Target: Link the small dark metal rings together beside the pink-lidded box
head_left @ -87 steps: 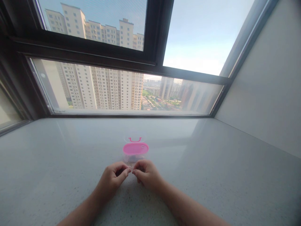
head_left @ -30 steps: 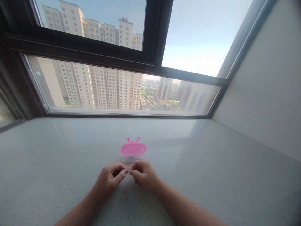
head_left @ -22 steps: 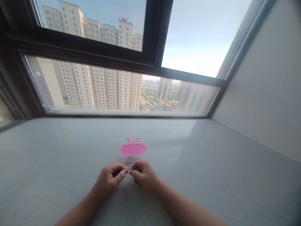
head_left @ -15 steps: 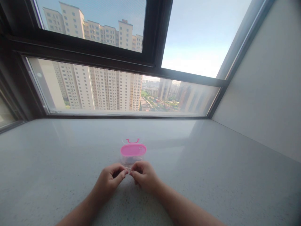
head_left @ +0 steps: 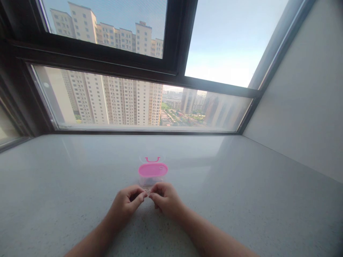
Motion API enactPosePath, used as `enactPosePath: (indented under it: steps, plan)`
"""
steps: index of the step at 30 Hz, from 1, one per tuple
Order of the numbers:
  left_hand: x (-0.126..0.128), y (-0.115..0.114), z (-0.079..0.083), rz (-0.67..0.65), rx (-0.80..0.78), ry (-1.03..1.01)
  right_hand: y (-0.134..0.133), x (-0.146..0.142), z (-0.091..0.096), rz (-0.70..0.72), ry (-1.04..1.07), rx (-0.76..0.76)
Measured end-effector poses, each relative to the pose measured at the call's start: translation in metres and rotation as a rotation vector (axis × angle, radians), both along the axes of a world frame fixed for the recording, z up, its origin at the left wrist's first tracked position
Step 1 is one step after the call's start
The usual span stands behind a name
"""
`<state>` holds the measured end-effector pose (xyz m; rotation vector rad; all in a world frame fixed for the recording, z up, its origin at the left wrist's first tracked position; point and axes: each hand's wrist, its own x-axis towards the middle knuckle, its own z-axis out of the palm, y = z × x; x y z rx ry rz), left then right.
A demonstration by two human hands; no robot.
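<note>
My left hand (head_left: 128, 200) and my right hand (head_left: 165, 197) meet fingertip to fingertip just above the pale speckled sill. Each pinches with thumb and forefinger at a tiny light-coloured thing (head_left: 147, 192) between them, too small to name. Right behind the hands stands a clear plastic box (head_left: 143, 181) with a pink tray or inner lid (head_left: 152, 170) on top. Something dark shows dimly inside the box. Its clear cover with a pink handle (head_left: 152, 160) is tilted up at the back.
The speckled sill (head_left: 80, 171) spreads around the hands and box. A dark window frame (head_left: 144, 132) borders it at the back, with tall buildings outside the glass. A white wall (head_left: 302, 107) rises on the right.
The view has shifted very slightly. Both hands keep nearly the same pose, fingertips still pinched together, and the box stays in place.
</note>
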<state>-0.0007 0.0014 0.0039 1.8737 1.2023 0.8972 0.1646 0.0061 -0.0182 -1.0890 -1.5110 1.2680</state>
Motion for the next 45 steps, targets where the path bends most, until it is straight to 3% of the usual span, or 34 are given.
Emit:
enactPosePath:
  steps: [45]
  plan:
    - [0.0018, 0.0001, 0.0019, 0.026, 0.015, -0.003, -0.0017, 0.0011, 0.0013, 0.003, -0.003, -0.041]
